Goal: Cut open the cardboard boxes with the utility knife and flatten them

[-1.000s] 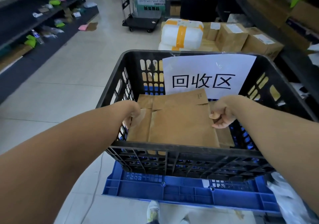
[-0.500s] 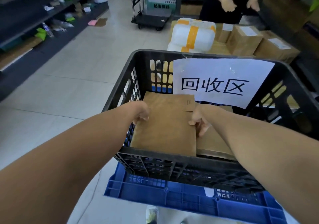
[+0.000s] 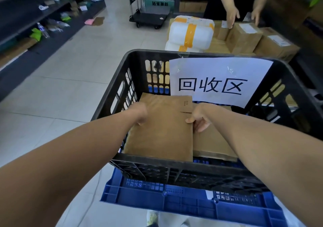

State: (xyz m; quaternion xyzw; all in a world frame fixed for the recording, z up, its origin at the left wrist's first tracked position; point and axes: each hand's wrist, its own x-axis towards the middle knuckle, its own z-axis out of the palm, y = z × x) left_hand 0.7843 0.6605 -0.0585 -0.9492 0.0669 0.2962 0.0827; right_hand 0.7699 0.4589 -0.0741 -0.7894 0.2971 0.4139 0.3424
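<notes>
The flattened cardboard box [image 3: 160, 130] sits in the black crate [image 3: 148, 52], by its left wall. The left hand [image 3: 139, 112] curls its fingers round the left edge; the right hand [image 3: 199, 119] pinches the right edge.

Matt brown cardboard [image 3: 160, 130], smooth, faintly creased. Dull moulded plastic for the black crate [image 3: 174, 160], scuffed along the rim. Slightly shinier plastic for the blue crate [image 3: 157, 198]. White matt paper for the sign [image 3: 218, 66], with glossy clear tape [image 3: 178, 69]. Smooth pale tiles on the floor [image 3: 70, 73], softly shiny.
</notes>
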